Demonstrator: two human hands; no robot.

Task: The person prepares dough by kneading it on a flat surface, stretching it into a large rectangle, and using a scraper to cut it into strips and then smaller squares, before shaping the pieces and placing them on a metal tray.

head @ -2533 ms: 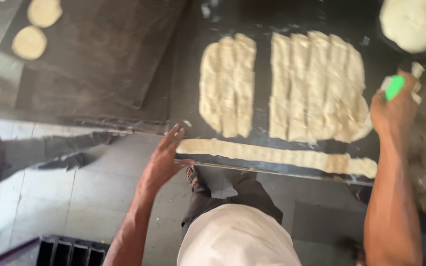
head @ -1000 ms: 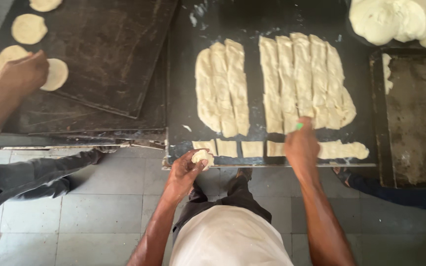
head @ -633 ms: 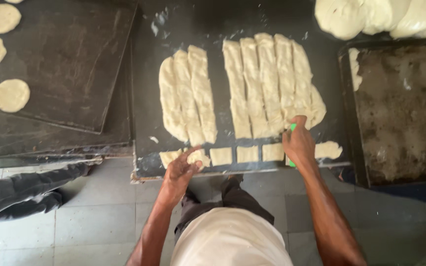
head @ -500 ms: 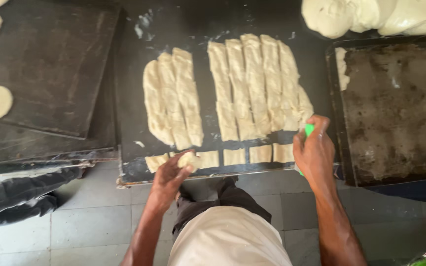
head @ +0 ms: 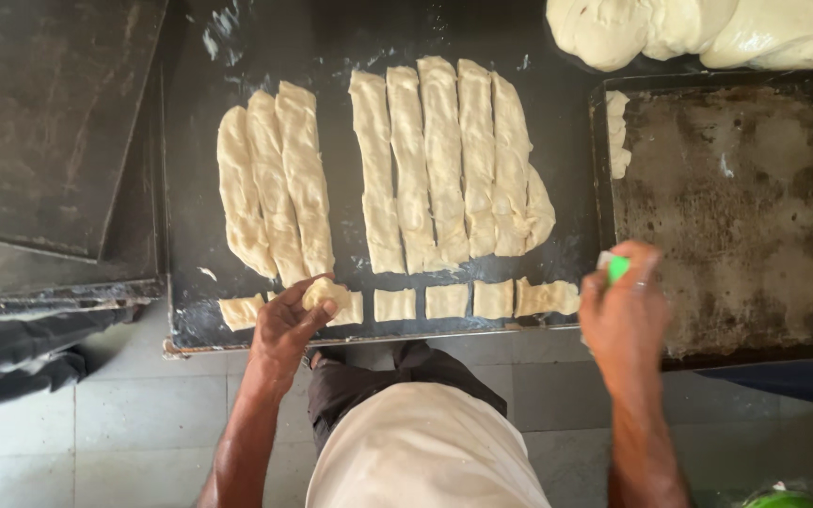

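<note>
— We are standing at a dark metal worktop [head: 190, 188] over a pale tiled floor [head: 143, 414], and at the far left dark baking sheets [head: 49, 122] are lying stacked, overlapping the edge. Where is our left hand?

— Our left hand [head: 286, 325] is reaching to the near edge of the worktop, fingers curled and pinching a small dough piece [head: 324, 293] at the left end of the cut row. It is looking soft and a bit tacky, light, easily squashed; we are judging that a loose pinch from the sides is suiting it better than a hard squeeze.

— And what is lying beyond it?

— Three long dough strips [head: 275, 188] are lying just beyond, then a wider group of strips [head: 444, 160] to their right, all running near to far and touching one another. They are looking limp, likely to stretch if lifted by one end.

— The near row?

— More cut squares [head: 468, 299] are sitting along the near edge, close together, so the neighbours are crowding whichever piece we are taking.

— Our right hand?

— Our right hand [head: 625, 315] is hanging over the near left corner of a stained empty tray [head: 755, 207], closed around a green scraper [head: 617, 267]. A big dough mass [head: 708, 33] is resting at the far right.
</note>
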